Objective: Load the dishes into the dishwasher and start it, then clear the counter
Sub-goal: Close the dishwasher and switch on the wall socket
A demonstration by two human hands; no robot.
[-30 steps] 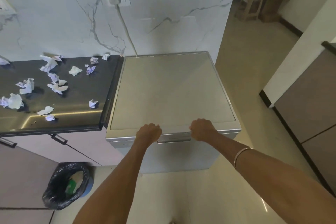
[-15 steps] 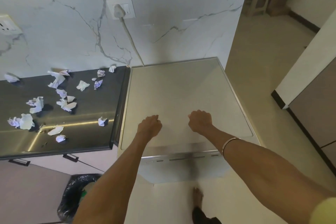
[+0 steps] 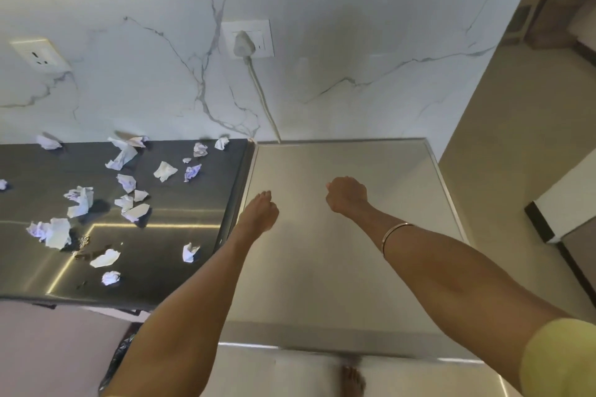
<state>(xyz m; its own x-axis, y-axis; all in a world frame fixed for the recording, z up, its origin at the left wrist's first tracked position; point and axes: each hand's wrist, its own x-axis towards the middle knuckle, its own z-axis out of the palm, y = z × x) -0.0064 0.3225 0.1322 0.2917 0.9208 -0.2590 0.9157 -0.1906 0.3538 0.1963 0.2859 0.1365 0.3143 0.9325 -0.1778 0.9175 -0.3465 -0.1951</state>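
Crumpled paper scraps (image 3: 124,203) are lying scattered across the dark worktop (image 3: 180,271), which is butting against the left side of the dishwasher (image 3: 348,267). A white cable (image 3: 263,100) is running down from a wall socket (image 3: 248,39) to the rear edge of the dishwasher. The dishwasher is standing against the marble wall, its steel top facing up and its front facing the person; the door is sitting closed. The left hand (image 3: 259,213) is hanging over the top near its left edge, fingers curled and holding nothing. The right hand (image 3: 346,195) is hanging over the middle, also curled into an empty fist. A bangle (image 3: 395,234) is circling the right forearm. A bare foot (image 3: 353,380) is showing on the floor below the front.
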